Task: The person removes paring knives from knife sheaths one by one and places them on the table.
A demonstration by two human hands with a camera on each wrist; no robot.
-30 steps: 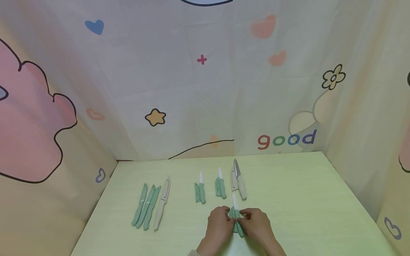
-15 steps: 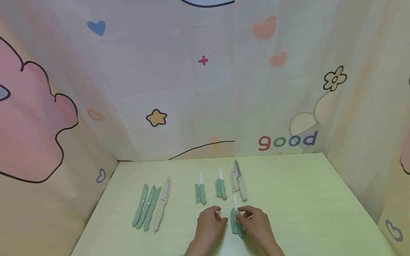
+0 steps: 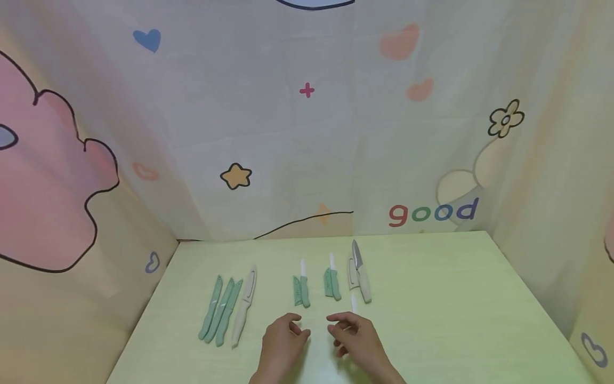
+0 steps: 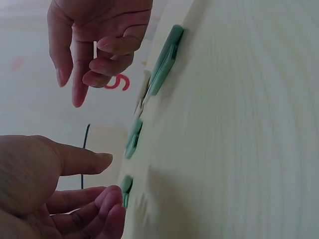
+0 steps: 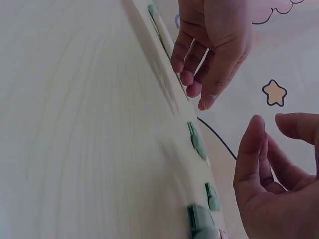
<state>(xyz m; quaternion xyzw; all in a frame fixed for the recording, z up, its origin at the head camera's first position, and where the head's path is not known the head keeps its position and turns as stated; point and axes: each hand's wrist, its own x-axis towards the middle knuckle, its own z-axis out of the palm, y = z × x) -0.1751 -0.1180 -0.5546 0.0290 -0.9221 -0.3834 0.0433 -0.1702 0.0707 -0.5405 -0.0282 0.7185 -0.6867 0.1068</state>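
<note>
My left hand (image 3: 283, 344) hovers over the table's near part, fingers loosely bent and holding nothing. To its right, my right hand (image 3: 357, 344) is also raised with nothing in its fingers. Beyond the right hand shows the white blade (image 3: 354, 303) of a green paring knife, its handle hidden in the head view. In the left wrist view that green knife (image 4: 174, 37) lies with its green sheath (image 4: 163, 74) alongside. Farther back are two more green paring knives (image 3: 304, 292) (image 3: 335, 288), each beside its sheath. A beige knife (image 3: 364, 282) with a grey blade lies against its beige sheath (image 3: 352, 274).
On the left of the pale green table (image 3: 446, 304), several sheathed knives lie side by side: green ones (image 3: 225, 314) and a beige one (image 3: 240, 320). A printed curtain (image 3: 268, 122) encloses the back and sides.
Both hands have come off the nearest green knife and its sheath. The left hand let go first and moved left; the right hand then released and shifted slightly left.
</note>
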